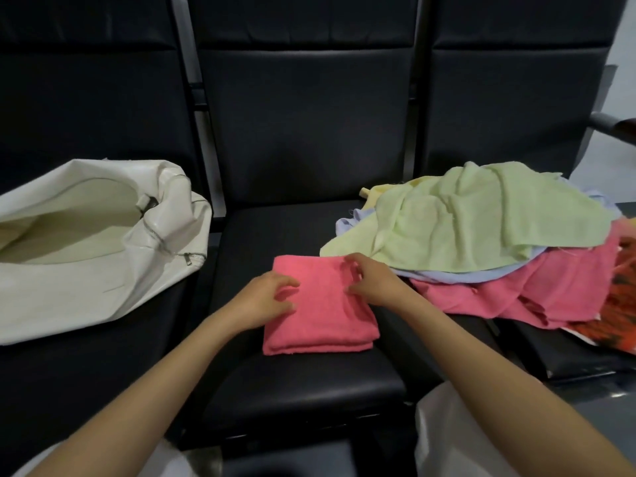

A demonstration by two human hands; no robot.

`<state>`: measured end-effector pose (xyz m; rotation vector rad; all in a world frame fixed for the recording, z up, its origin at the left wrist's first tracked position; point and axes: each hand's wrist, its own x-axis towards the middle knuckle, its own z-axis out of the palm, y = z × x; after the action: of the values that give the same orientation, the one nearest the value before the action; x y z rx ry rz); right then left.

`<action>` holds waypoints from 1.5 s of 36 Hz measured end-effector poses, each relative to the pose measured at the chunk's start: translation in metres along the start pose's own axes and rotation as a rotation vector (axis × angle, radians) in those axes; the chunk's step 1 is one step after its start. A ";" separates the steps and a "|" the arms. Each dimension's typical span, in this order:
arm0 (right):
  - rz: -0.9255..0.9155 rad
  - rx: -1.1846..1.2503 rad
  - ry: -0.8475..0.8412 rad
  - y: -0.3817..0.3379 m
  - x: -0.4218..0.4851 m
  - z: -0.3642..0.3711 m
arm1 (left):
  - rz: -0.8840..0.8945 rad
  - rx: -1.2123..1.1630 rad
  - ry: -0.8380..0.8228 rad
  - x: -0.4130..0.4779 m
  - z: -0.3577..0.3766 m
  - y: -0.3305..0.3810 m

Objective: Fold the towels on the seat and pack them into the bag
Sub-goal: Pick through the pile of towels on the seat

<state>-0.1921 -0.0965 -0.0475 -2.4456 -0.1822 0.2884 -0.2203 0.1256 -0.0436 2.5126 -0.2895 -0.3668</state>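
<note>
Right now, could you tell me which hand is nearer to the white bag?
Left. The left hand rests on the folded pink towel at its bag-side edge, right of the white bag; the right hand touches the towel's far side.

Folded pink towel (320,311) flat on middle black seat (309,390); left hand (266,299) rests on its 9 o'clock edge, right hand (373,278) near its 2 o'clock corner, fingers loosely bent; open white bag (103,270) at 9 o'clock; loose towel pile (481,228), green uppermost, at 3 o'clock.
</note>
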 end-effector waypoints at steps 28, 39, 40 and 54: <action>-0.264 -0.359 0.080 0.002 -0.007 0.032 | -0.166 0.418 -0.119 -0.009 0.048 -0.020; -0.206 -0.503 -0.203 0.016 0.004 0.050 | -0.232 0.365 -0.102 -0.013 0.050 -0.016; -0.200 -0.485 -0.216 0.016 0.004 0.050 | -0.225 0.340 -0.087 -0.012 0.049 -0.016; 0.316 -0.268 0.000 0.020 0.024 0.031 | -0.488 -0.094 0.110 0.006 0.013 -0.043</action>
<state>-0.1756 -0.0886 -0.0872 -2.7387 0.1804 0.4242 -0.2141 0.1516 -0.0798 2.4769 0.3839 -0.4162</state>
